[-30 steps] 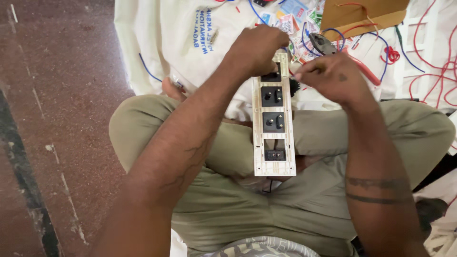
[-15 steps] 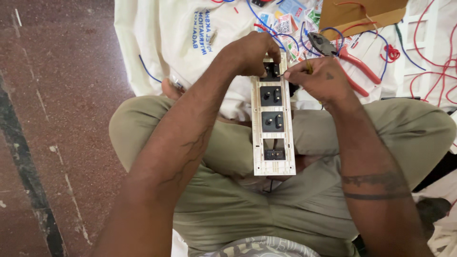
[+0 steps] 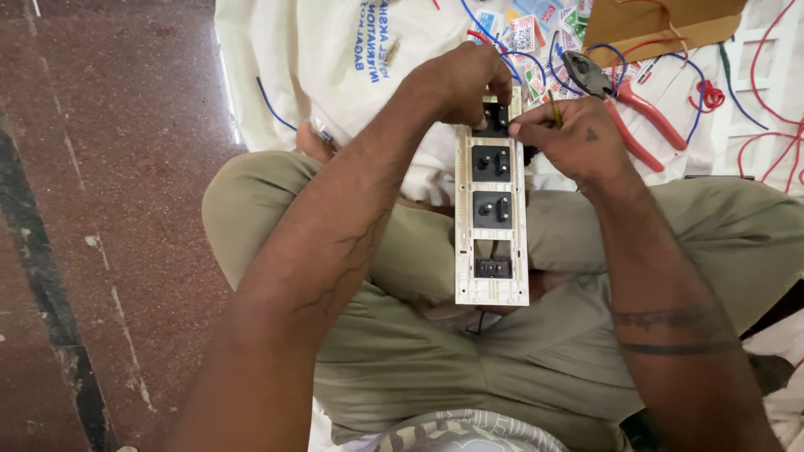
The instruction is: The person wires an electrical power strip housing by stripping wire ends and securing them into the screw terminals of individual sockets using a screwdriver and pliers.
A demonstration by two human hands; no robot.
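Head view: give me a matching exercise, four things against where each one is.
Things:
1. switch plate
2. pliers
3. left hand
4. cardboard piece

Places:
A. top right, on the white cloth
B. gripping the plate's far end
C. over the lap, held lengthwise
D. beyond the right hand, among red and blue wires

Pairs: 1-C, 2-D, 3-B, 4-A

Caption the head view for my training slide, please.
Seated person's left hand and right hand grip the top of a white switch plate over the lap, red-handled pliers nearby.
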